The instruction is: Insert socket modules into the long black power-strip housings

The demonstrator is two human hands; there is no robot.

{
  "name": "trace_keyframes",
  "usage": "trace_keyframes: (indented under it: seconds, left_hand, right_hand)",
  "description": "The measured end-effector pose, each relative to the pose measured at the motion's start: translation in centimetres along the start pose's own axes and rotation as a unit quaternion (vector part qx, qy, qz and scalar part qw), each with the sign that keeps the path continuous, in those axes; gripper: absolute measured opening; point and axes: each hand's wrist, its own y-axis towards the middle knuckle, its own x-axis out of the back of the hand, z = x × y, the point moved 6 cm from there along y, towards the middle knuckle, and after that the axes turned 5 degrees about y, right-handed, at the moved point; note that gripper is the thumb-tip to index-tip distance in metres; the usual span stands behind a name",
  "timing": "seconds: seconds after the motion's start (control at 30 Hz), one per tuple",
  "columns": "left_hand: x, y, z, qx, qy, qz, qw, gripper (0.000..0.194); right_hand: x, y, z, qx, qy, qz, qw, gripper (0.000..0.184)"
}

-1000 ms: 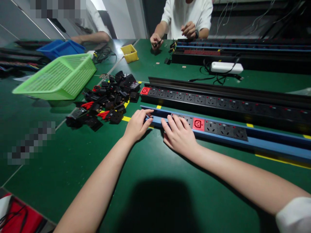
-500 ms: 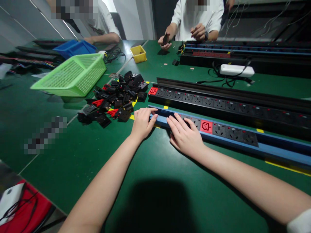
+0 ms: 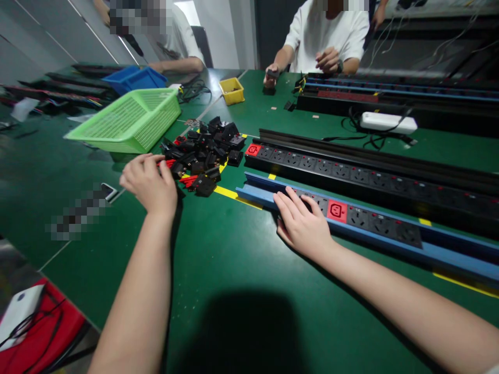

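My left hand (image 3: 150, 182) is over the left edge of a pile of black and red socket modules (image 3: 212, 148), its fingers curved and apart. It covers the modules beneath it, and I see nothing held in it. My right hand (image 3: 304, 223) grips the blue metal rail (image 3: 255, 195), fingers on top and thumb at the near side. Several black sockets (image 3: 380, 223) and one red socket (image 3: 337, 210) sit in the rail's channel to the right of the hand. More sockets are partly hidden under the fingers. The rail's left end is open and unfilled.
Behind the rail lies a black power strip (image 3: 339, 171). A green basket (image 3: 128, 119), a blue bin (image 3: 134, 79) and a yellow bin (image 3: 232, 92) stand at the back left. A white adapter (image 3: 388, 122) with cables lies at the back right. Two people sit across the table.
My left hand has left the rail's left end and moved left to the module pile. My right hand stays on the rail. The whole view has shifted slightly.
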Motion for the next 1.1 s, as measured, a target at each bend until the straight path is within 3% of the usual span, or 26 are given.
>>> trace_keyframes:
  seconds: [0.1,0.2,0.3,0.57,0.83,0.97,1.1]
  left_hand:
    - [-1.7,0.5,5.0,0.041,0.021,0.053,0.998,0.041]
    - [-3.6,-0.1,7.0,0.072,0.022,0.151,0.986,0.058]
    - [-4.3,-0.5,5.7,0.052,0.021,0.221,0.974,0.073]
    - [-4.3,-1.3,0.5,0.015,0.031,0.226,0.974,0.079]
    - [-4.8,-1.7,-1.4,-0.002,0.069,0.272,0.96,0.087]
    - [-4.6,-1.0,-1.5,-0.026,0.035,0.289,0.956,0.081]
    - [-2.8,-0.5,-3.2,-0.114,0.021,0.286,0.951,0.067]
  right_hand:
    - [0.0,0.0,0.0,0.0,0.001,-0.002,1.0,0.059]
    - [0.0,0.1,0.0,0.0,0.003,-0.005,1.0,0.059]
    - [0.0,0.1,0.0,0.001,0.004,-0.004,1.0,0.059]
    - [0.1,0.0,0.0,0.002,0.005,-0.003,1.0,0.058]
    - [0.1,0.0,0.0,0.003,0.003,0.002,1.0,0.058]
    - [0.2,0.0,0.0,0.0,0.009,-0.001,1.0,0.058]
    - [0.2,0.0,0.0,-0.002,0.009,0.0,1.0,0.059]
